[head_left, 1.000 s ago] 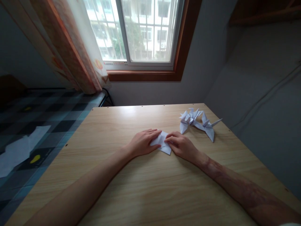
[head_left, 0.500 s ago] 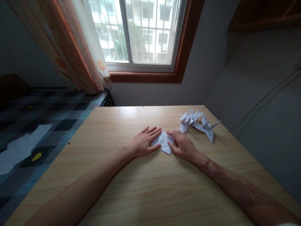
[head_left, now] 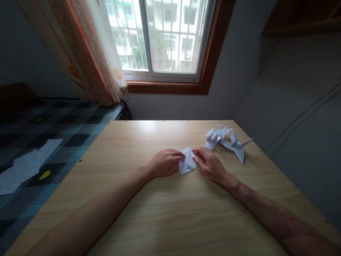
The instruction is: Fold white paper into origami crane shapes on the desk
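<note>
- Holding the edge of a small folded paper [head_left: 187,163], a person works at a pale wood-grain table [head_left: 149,217] near a window [head_left: 174,39], both forearms reaching in from the near corners.
- The folded paper, white and creased into a pointed shape with a triangular flap on top, lies toward the far half of the table, between the two hands.
- The left hand [head_left: 167,163] is mostly curled, its bent fingers closed over the paper's left edge; its thumb is hard to make out.
- The right hand [head_left: 211,164] is partly curled at the opposite edge, thumb and forefinger a little apart, their tips at the paper; whether they pinch it or only touch it cannot be told.
- Beyond the right hand, near the table's far right corner, sits a cluster of white paper cranes [head_left: 217,137], wings and points overlapping, one spreading a wing toward the near side.
- To the left of the table, loose white paper [head_left: 28,163] lies on a bed [head_left: 77,121] with a dark checked cover marked with yellow shapes.
- An orange-patterned curtain [head_left: 90,53] hangs beside the window, which is set in a reddish-brown frame [head_left: 167,88]; bars and a pale building show through the glass.
- A cord [head_left: 301,112] runs along the grey wall at right, below a wooden shelf [head_left: 303,30].
</note>
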The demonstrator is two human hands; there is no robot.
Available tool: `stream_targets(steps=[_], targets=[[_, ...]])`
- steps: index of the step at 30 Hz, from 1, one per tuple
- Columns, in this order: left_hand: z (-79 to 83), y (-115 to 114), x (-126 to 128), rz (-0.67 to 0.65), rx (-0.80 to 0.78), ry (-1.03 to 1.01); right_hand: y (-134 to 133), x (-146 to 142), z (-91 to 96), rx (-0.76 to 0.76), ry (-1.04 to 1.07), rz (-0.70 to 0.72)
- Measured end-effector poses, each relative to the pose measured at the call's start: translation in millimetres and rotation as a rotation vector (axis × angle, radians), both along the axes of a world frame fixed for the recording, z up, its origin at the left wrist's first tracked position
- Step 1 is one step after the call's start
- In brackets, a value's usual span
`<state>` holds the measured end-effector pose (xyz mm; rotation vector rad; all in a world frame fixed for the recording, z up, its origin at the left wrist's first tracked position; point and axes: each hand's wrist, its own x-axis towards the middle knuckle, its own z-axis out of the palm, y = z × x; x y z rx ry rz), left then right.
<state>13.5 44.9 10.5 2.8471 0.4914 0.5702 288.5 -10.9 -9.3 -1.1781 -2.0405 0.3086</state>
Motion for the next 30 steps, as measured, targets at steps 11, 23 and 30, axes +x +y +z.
stream_targets(steps=[11,23,30], targets=[[5.5,-5.9,4.9,0.081,0.112,0.059,-2.4,-2.5,5.6,0.020,-0.120,0.073],[1.9,-4.4,3.5,0.028,0.204,0.101,-4.3,-1.0,8.5,0.011,-0.124,0.135],[2.9,-7.2,1.3,0.204,0.097,-0.040,-3.5,-0.2,9.7,0.016,-0.047,0.142]])
